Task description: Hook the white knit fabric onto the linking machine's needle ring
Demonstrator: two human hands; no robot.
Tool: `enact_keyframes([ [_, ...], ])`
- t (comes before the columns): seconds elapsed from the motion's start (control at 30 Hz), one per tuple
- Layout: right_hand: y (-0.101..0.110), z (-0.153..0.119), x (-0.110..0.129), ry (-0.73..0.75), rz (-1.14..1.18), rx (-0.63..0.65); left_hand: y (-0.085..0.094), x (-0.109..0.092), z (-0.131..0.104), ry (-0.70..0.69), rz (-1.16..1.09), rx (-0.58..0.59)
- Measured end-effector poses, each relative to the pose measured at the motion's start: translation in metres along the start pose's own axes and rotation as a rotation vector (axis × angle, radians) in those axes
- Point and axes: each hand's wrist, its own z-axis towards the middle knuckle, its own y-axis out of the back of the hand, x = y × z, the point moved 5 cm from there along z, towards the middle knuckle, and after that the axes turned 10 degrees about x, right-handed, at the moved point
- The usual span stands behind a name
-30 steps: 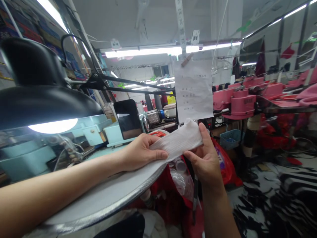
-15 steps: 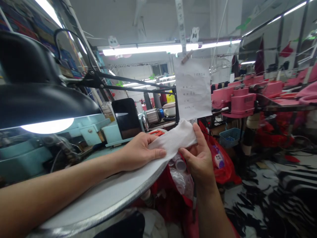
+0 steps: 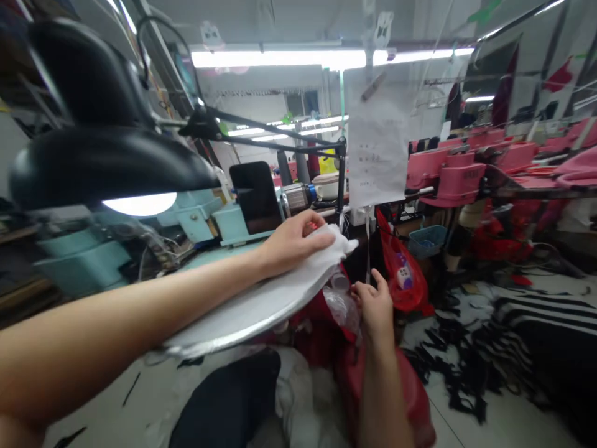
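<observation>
- Left hand (image 3: 291,239) stretched forward over the far edge of the desk (image 3: 242,314), palm down, fingers closed on the white knitted cloth (image 3: 326,249).
- White knitted cloth bunched under the left fingers, lying on the rounded far-right edge of the desk, one small end sticking out to the right past the rim.
- Right hand (image 3: 373,305) lower and to the right, apart from the cloth, fingers loosely spread and open, holding nothing.
- Right hand just beside a clear plastic bag (image 3: 340,308) and a small white bottle (image 3: 339,283), above the red bag (image 3: 401,280) hanging off the right of the desk; cannot tell if the fingers touch the plastic.
- Black desk lamp (image 3: 107,162) at the near left, switched on, its arm reaching to a black post (image 3: 342,180) at the far side.
- Pale blue machine (image 3: 196,218) under the lamp, with a dark phone (image 3: 256,196) standing upright just right of it.
- White paper sheet (image 3: 377,155) hanging above the far right of the desk, writing too blurred to read.
- Pink machines (image 3: 457,177) in a row at the far right.
- Black and white striped fabric (image 3: 536,323) spread on the floor at the right.
</observation>
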Motion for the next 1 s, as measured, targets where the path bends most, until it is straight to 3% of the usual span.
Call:
enact_keyframes([
  [0.1, -0.007, -0.045, -0.022, -0.073, -0.106, -0.029, 0.002, 0.0, 0.001, -0.122, 0.067, -0.125],
  [0.17, -0.015, -0.071, -0.013, -0.089, -0.188, -0.021, 0.013, -0.012, -0.005, -0.295, 0.19, -0.237],
  [0.23, -0.012, -0.092, 0.012, -0.077, -0.279, -0.049, 0.025, -0.032, -0.02, -0.489, 0.307, -0.257],
  [0.33, 0.028, -0.139, 0.06, -0.059, -0.447, -0.136, 0.034, -0.065, -0.067, -0.742, 0.476, -0.048],
  [0.43, 0.09, -0.231, 0.093, -0.11, -0.636, -0.28, 0.033, -0.073, -0.154, -0.941, 0.466, 0.215],
  [0.5, 0.123, -0.305, 0.102, -0.207, -0.743, -0.357, 0.025, -0.047, -0.221, -0.999, 0.298, 0.341],
  [0.53, 0.134, -0.339, 0.104, -0.264, -0.783, -0.375, 0.013, -0.022, -0.25, -0.958, 0.215, 0.446],
  [0.6, 0.145, -0.387, 0.105, -0.361, -0.84, -0.357, -0.021, 0.044, -0.291, -0.747, 0.121, 0.58],
  [0.67, 0.144, -0.404, 0.107, -0.419, -0.875, -0.291, -0.064, 0.121, -0.314, -0.491, 0.138, 0.68],
  [0.73, 0.132, -0.39, 0.103, -0.442, -0.901, -0.203, -0.103, 0.187, -0.326, -0.332, 0.2, 0.758],
  [0.8, 0.11, -0.355, 0.086, -0.459, -0.918, -0.103, -0.128, 0.231, -0.328, -0.257, 0.315, 0.731],
  [0.87, 0.082, -0.315, 0.049, -0.501, -0.91, 0.009, -0.142, 0.249, -0.329, -0.259, 0.372, 0.67],
  [1.0, 0.023, -0.253, -0.048, -0.551, -0.83, 0.138, -0.149, 0.244, -0.328, -0.266, 0.362, 0.597],
])
